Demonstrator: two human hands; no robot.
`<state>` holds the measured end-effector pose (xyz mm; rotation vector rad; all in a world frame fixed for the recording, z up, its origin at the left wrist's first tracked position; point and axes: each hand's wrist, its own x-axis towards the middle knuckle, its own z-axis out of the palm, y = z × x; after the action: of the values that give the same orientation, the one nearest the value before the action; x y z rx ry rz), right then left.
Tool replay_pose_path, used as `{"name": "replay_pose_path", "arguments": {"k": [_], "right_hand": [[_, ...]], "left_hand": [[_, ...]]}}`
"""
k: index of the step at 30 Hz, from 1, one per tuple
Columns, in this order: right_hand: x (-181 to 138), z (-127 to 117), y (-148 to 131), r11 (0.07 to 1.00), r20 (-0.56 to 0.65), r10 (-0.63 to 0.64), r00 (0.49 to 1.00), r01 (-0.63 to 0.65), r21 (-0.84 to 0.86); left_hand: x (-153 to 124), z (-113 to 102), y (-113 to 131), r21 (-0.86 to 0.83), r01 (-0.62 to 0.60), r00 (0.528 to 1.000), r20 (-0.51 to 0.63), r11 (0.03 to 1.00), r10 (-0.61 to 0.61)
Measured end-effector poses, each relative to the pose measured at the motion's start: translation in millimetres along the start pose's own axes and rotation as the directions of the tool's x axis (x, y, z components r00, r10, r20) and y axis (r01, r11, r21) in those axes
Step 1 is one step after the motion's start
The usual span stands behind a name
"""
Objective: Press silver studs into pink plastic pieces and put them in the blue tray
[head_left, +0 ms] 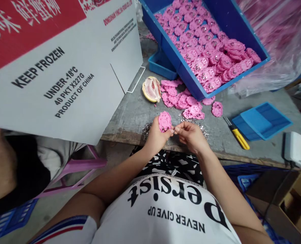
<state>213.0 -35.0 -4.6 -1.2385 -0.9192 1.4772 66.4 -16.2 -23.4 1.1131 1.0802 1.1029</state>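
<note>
A: Logging progress. What is showing as done?

B: The deep blue plastic crate (175, 64) at the back is holding a great many pink pieces in overlapping rows, most of them carrying something shiny at the centre. I am judging those as finished.

A: And what is left?

B: A loose heap of flat pink pieces (181, 100) is lying on the worn grey table (130, 115), between the crate and the hands and reaching up to the crate's front wall. Tiny silvery metal parts (147, 128) are sitting in small scatters at the table's near edge, just beside both hands. My estimate is that the larger share is done and a smaller batch is waiting. What lies deeper in the crate is hidden.

A: Left hand?

B: The left hand (155, 137) is gripping one pink paw-shaped flat plastic piece (165, 121), with the fingers curled behind it and the thumb at its lower edge. The piece is facing the camera and is being held over the table's near edge, off the surface.

A: Right hand?

B: The right hand (191, 135) is pinching thumb and forefinger together right at that piece's right edge, with the other fingers folded in. Whether a metal part is sitting between the fingertips is too small to tell.

A: Surroundings?

B: A yellow-handled utility knife (238, 134) is lying untouched to the right, near a shallow blue plastic tray (263, 120). A peeled chunk of citrus fruit (152, 88) is resting beside the heap. A grey-and-red cardboard carton (63, 67) is leaning over the table's left end.
</note>
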Motion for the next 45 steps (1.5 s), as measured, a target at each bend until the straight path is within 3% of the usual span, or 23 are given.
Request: {"name": "replay_pose_path", "arguments": {"k": [5, 10, 18, 23, 27, 30, 37, 45], "right_hand": [[1, 1, 5, 0.982, -0.055, -0.086, 0.995, 0.076, -0.173], [-1, 0, 5, 0.899, -0.081, -0.246, 0.966, 0.196, -0.392], [-5, 9, 8, 0.989, -0.167, -0.097, 0.981, 0.077, -0.124], [-5, 8, 11, 0.937, -0.157, -0.248, 0.956, 0.195, -0.289], [-7, 5, 5, 0.874, -0.2, -0.376, 0.904, 0.275, -0.4], [-10, 5, -1, 0.82, -0.145, -0.455, 0.879, 0.349, -0.454], [-13, 7, -8, 0.746, -0.038, -0.448, 0.893, 0.35, -0.566], [-14, 11, -3, 0.818, -0.13, -0.428, 0.895, 0.322, -0.476]], "left_hand": [[-1, 0, 0, 0.002, 0.04, 0.999, -0.014, 0.999, -0.04], [-3, -2, 2, 0.004, 0.03, 0.999, -0.018, 1.0, -0.03], [0, 5, 0, -0.06, -0.049, 0.993, -0.111, 0.997, 0.042], [-3, 5, 2, -0.075, -0.039, 0.993, -0.111, 0.996, 0.031], [-9, 5, 15, -0.309, 0.053, 0.998, 0.03, 0.95, -0.046], [-12, 7, 22, -0.471, 0.118, 0.99, 0.124, 0.874, -0.067], [-13, 10, 17, -0.506, 0.137, 0.982, 0.18, 0.852, -0.051], [-19, 14, 24, -0.55, 0.125, 0.988, 0.141, 0.826, -0.056]]}}
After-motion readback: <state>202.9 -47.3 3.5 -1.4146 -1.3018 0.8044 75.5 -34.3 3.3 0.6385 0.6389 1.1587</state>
